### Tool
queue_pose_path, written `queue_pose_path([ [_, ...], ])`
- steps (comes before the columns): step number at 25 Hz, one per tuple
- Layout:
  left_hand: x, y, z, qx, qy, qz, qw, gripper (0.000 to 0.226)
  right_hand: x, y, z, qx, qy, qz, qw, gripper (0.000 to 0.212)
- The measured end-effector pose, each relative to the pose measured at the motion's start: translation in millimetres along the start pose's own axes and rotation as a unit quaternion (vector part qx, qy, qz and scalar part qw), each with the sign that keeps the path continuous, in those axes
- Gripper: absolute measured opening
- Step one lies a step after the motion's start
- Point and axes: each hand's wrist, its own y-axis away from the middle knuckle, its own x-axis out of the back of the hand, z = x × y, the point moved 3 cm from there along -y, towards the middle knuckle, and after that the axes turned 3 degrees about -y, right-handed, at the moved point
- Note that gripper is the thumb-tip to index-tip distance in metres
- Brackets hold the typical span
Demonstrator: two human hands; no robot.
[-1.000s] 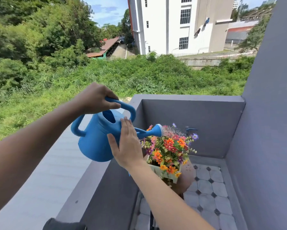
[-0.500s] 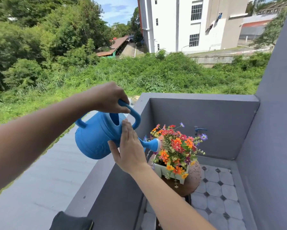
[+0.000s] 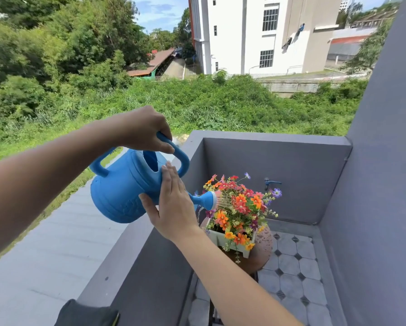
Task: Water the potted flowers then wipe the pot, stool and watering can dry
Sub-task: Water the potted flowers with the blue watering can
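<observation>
left hand (image 3: 148,130) gripping tilted blue watering can (image 3: 124,191), right hand (image 3: 171,205) flat against it, spraying potted flowers (image 3: 239,208)

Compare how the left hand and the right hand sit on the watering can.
The left hand curls round the can by its top handle; the right hand lies flat, fingers straight. The left hand sits above the can; the right hand is lower, against its side near the spout. Both touch the can.

A white flower pot (image 3: 220,241) stands on the round brown stool (image 3: 264,248), on the tiled floor (image 3: 291,285).
</observation>
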Motion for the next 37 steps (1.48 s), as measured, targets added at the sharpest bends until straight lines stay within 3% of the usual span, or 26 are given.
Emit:
queue_pose_path([
  [13, 13, -16, 24, -0.026, 0.027, 0.018, 0.999, 0.032, 23, 5, 13, -0.014, -0.028, 0.056, 0.998, 0.078],
  [29, 4, -1, 26, -0.008, 0.021, 0.012, 1.0, 0.034, 7, 12, 21, 0.002, -0.052, 0.061, 0.997, 0.082],
  [37, -3, 3, 21, 0.045, 0.044, 0.048, 0.997, 0.029, 10, 1, 36, 0.03, -0.043, 0.035, 0.998, 0.077],
])
